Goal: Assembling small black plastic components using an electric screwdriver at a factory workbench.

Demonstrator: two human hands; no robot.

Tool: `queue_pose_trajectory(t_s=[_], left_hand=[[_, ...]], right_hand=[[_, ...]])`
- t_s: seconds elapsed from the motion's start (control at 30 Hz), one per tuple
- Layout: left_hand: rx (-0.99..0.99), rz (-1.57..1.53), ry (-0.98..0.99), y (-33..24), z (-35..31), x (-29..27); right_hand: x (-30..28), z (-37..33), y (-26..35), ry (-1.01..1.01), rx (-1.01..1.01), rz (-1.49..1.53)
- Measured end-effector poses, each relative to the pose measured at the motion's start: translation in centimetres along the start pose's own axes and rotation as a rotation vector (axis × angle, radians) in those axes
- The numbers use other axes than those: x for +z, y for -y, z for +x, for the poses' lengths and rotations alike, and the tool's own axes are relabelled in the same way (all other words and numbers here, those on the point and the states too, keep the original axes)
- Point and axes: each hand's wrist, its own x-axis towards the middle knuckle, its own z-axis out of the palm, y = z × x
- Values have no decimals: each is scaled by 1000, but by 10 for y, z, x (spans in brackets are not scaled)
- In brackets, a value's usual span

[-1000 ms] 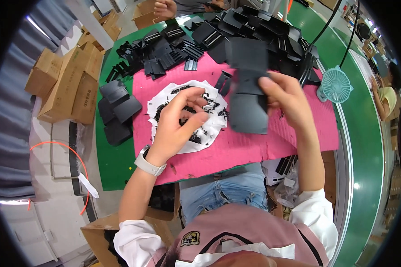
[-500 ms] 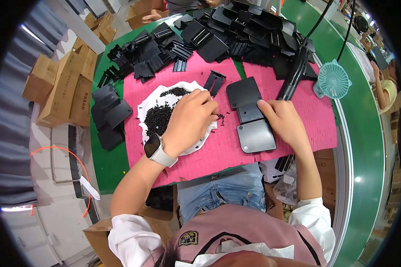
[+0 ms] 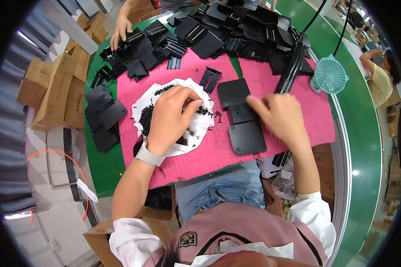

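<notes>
My left hand is over a white cloth spread with small black screws. Its thumb and forefinger are pinched together; anything between them is too small to make out. On the pink cardboard to the right lies a black plastic bracket with two flat plates and a narrower middle part. My right hand is at the bracket's right side, slightly blurred, its thumb stretched over the edge. The other fingers are curled out of sight. A small black slotted piece lies behind the cloth.
A black electric screwdriver on a cord stands beyond my right hand, beside a turquoise fan. Black plastic parts are heaped across the back. Stacked plates lie left on the green table. A co-worker's hand touches the heap.
My left hand has drawn back leftward from the loose screws, baring more of them and the cloth. My right hand has shifted slightly upward. A co-worker's hand has come onto the heap.
</notes>
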Motion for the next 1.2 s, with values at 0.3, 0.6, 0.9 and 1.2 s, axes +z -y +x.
queue_pose_trajectory(t_s=[0.3, 0.6, 0.9, 1.2], left_hand=[[11, -11, -8, -4, 1, -2], [-533, -1004, 128, -7, 3, -3], [-562, -1246, 269, -26, 3, 1], [-602, -1332, 263, -23, -5, 2]], right_hand=[[-7, 49, -73, -416, 374, -166], [13, 76, -87, -37, 342, 1123], [-65, 65, 18, 19, -292, 1883], [-64, 50, 38, 88, -833, 1934]])
